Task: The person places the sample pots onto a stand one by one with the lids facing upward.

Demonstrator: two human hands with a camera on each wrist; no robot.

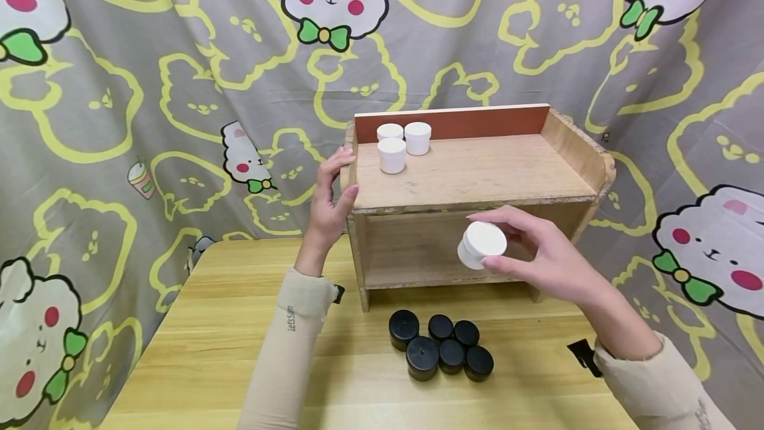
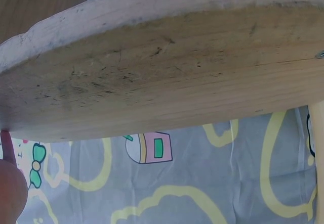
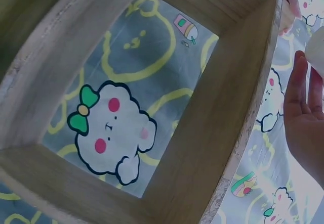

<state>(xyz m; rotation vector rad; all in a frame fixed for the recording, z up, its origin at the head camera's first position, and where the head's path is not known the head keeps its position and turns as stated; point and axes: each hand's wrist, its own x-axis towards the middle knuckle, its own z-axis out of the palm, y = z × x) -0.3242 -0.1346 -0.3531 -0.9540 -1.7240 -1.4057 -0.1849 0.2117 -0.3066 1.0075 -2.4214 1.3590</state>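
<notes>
My right hand (image 1: 552, 257) pinches a small white lidded jar (image 1: 485, 239) between thumb and fingers, in front of the shelf's open lower compartment. In the right wrist view, part of that jar (image 3: 316, 52) shows at the right edge above the fingers. On the left, my left hand (image 1: 329, 201) grips the side panel of the wooden shelf (image 1: 477, 174), thumb by its front edge. The left wrist view is mostly filled by the panel's worn wood (image 2: 167, 72). Three more white jars (image 1: 392, 156) stand grouped at the back left of the shelf top.
Several black-lidded jars (image 1: 422, 357) stand close together on the wooden table (image 1: 203, 350), in front of the shelf. A reddish-brown back board (image 1: 477, 123) and raised sides border the shelf top. A patterned curtain (image 1: 149, 231) hangs behind.
</notes>
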